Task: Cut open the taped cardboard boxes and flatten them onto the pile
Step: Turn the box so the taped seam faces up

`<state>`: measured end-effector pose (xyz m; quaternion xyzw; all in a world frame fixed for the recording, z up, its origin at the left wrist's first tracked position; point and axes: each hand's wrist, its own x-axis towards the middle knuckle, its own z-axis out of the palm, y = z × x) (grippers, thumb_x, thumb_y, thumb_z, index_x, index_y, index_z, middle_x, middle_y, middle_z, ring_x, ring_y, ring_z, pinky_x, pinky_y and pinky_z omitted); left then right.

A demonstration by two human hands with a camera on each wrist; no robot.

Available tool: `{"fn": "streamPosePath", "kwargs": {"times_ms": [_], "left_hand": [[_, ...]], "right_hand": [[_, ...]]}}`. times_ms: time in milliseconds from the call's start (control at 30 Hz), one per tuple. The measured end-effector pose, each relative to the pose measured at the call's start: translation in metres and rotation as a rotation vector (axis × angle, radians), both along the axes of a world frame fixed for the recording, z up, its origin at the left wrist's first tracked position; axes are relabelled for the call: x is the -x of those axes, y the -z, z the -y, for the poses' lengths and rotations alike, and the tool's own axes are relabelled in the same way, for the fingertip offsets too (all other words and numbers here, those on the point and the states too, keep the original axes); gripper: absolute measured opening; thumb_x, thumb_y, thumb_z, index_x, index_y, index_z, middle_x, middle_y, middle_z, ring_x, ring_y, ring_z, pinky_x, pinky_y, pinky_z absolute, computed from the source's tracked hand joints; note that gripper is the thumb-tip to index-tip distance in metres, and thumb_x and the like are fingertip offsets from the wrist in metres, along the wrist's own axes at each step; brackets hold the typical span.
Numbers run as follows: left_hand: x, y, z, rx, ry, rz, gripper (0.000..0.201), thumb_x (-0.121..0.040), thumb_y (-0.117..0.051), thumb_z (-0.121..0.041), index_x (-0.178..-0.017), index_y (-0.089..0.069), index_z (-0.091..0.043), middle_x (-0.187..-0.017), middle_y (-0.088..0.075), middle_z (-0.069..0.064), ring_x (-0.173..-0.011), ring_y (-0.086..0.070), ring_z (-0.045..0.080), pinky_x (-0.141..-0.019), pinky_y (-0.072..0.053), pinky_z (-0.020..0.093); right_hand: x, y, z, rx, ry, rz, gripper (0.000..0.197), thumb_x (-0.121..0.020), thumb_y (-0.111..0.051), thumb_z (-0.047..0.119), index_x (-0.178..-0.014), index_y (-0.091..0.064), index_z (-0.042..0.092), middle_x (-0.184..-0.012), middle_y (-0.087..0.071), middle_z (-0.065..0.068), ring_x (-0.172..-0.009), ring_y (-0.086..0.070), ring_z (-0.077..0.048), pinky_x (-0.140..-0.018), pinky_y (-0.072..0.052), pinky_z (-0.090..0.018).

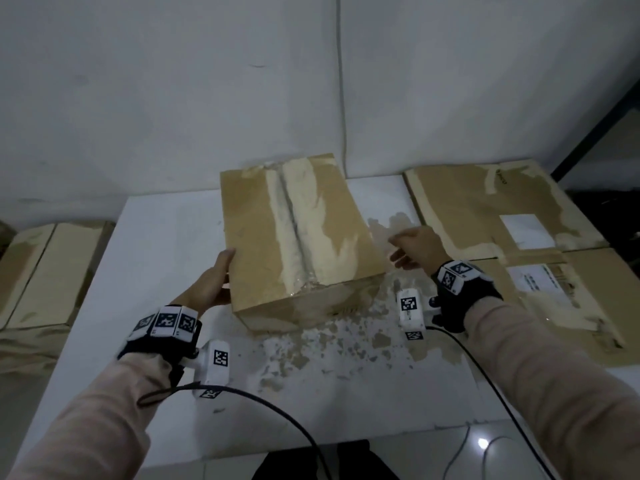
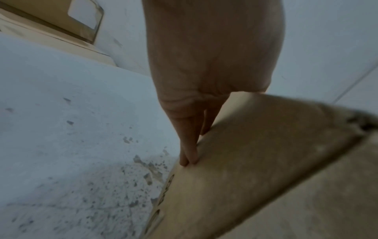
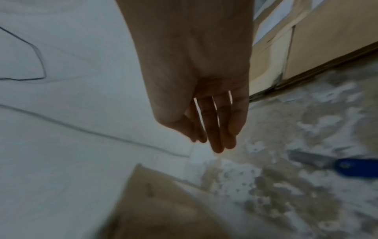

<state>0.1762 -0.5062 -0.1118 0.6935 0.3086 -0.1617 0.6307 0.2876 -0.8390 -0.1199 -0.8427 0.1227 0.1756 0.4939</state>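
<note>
Head view: a brown taped cardboard box (image 1: pixel 298 237) is seen upright at the centre of the worn white table (image 1: pixel 166 237), its top seam apparently not yet cut. It is steadied at 9 o'clock by the flat, straight fingers of the left hand (image 1: pixel 213 282); the right hand (image 1: pixel 414 247) is held relaxed and empty at 3 o'clock. Flattened brown cartons (image 1: pixel 502 216) are already piled further right; cutting and flattening are judged outstanding.
</note>
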Motion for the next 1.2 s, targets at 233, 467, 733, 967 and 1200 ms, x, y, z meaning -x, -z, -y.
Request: {"fn": "streamPosePath", "kwargs": {"times_ms": [233,467,733,967,1200], "left_hand": [[-0.002,0.003,0.001,-0.109,0.074,0.019,0.055,-0.098,-0.022,-0.057,-0.121,-0.05,-0.016,-0.114,-0.058,0.01,-0.091,-0.061,0.019,-0.086,-0.047,0.036],[-0.011,0.005,-0.008,-0.248,0.135,-0.003,0.053,-0.1,-0.022,-0.051,-0.113,-0.055,-0.012,-0.108,-0.061,0.013,-0.085,-0.061,0.015,-0.073,-0.045,0.026],[-0.026,-0.003,-0.029,-0.266,0.294,-0.053,0.046,-0.1,-0.028,-0.044,-0.116,-0.055,-0.01,-0.119,-0.062,0.012,-0.094,-0.061,0.021,-0.081,-0.048,0.029],[-0.07,-0.025,-0.057,-0.453,0.425,0.171,0.095,-0.084,-0.051,-0.063,-0.153,-0.001,-0.02,-0.154,-0.025,0.006,-0.136,-0.036,0.027,-0.109,-0.033,0.043],[-0.108,-0.021,-0.043,-0.684,0.583,0.111,0.094,-0.086,-0.047,-0.066,-0.151,0.008,-0.027,-0.157,0.02,0.007,-0.146,-0.007,0.034,-0.117,-0.012,0.051]], "right_hand": [[0.024,0.067,0.024,0.586,-0.304,-0.176,0.03,-0.081,-0.075,0.024,-0.07,-0.055,0.006,-0.073,-0.059,-0.01,-0.066,-0.057,-0.024,-0.06,-0.05,-0.033],[0.014,0.071,0.019,0.544,-0.347,-0.203,0.03,-0.076,-0.079,0.02,-0.076,-0.07,-0.009,-0.079,-0.07,-0.022,-0.073,-0.069,-0.032,-0.073,-0.059,-0.043],[-0.013,0.033,0.006,0.407,-0.073,0.153,0.029,-0.091,-0.056,0.02,-0.075,-0.061,-0.003,-0.083,-0.066,-0.03,-0.078,-0.065,-0.04,-0.07,-0.052,-0.038],[-0.069,-0.058,-0.06,0.197,0.027,0.507,0.018,-0.099,-0.039,0.028,-0.09,-0.039,0.012,-0.067,-0.055,-0.009,-0.056,-0.052,-0.027,-0.058,-0.049,-0.041],[-0.076,-0.077,-0.159,0.222,-0.337,0.479,0.014,-0.102,-0.037,0.026,-0.097,-0.037,0.013,-0.067,-0.049,-0.003,-0.056,-0.045,-0.02,-0.054,-0.035,-0.032]]}}
